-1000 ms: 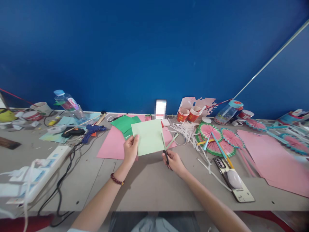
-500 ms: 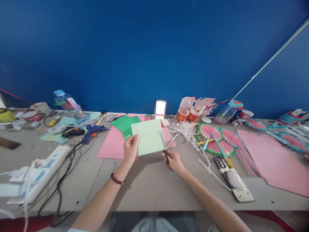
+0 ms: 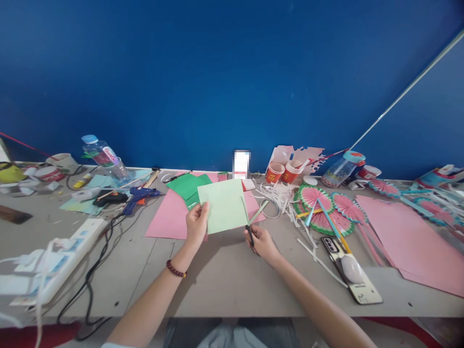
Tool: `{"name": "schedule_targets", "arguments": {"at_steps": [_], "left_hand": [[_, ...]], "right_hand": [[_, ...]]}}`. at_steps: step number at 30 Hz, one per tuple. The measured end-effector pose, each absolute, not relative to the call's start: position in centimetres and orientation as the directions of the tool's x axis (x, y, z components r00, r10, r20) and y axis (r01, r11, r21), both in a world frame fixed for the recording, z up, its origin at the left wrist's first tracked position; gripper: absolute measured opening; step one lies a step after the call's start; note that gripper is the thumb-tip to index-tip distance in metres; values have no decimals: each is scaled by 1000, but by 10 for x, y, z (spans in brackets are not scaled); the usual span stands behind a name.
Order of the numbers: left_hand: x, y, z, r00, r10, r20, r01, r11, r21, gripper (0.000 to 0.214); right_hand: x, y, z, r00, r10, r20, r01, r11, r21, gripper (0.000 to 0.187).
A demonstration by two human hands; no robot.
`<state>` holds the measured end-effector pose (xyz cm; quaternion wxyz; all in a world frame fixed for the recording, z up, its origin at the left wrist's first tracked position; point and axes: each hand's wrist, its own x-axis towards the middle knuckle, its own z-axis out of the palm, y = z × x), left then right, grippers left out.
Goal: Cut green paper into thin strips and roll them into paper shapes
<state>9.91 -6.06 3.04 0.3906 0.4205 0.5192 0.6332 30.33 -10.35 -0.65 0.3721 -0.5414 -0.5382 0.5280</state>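
My left hand (image 3: 197,222) pinches the left edge of a pale green sheet of paper (image 3: 225,207), thumb on top, holding it above the table. In my right hand (image 3: 261,241) is a pair of scissors (image 3: 249,232) with dark handles. The blades lie at the sheet's right edge, where a narrow strip of paper (image 3: 259,211) angles off to the right. Under and behind the sheet are pink paper (image 3: 165,220) and darker green sheets (image 3: 186,188).
To the right lie white paper strips (image 3: 281,192), folded watermelon fans (image 3: 326,208), a phone (image 3: 366,292) and pink card (image 3: 420,241). Red paper cups (image 3: 275,172) stand at the back. On the left are a blue glue gun (image 3: 139,197), a power strip (image 3: 78,251) and a bottle (image 3: 105,157).
Almost nothing differs. The sheet and both hands appear shifted very slightly to the right, along with the rest of the view.
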Motion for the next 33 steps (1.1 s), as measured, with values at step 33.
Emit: {"name": "schedule_targets", "arguments": {"at_steps": [33], "left_hand": [[107,-68,39,-274,960,51,-130,-89,987,34]], "right_hand": [[303,-104,-3,-141,956,-256,70,-248,-966,39]]}}
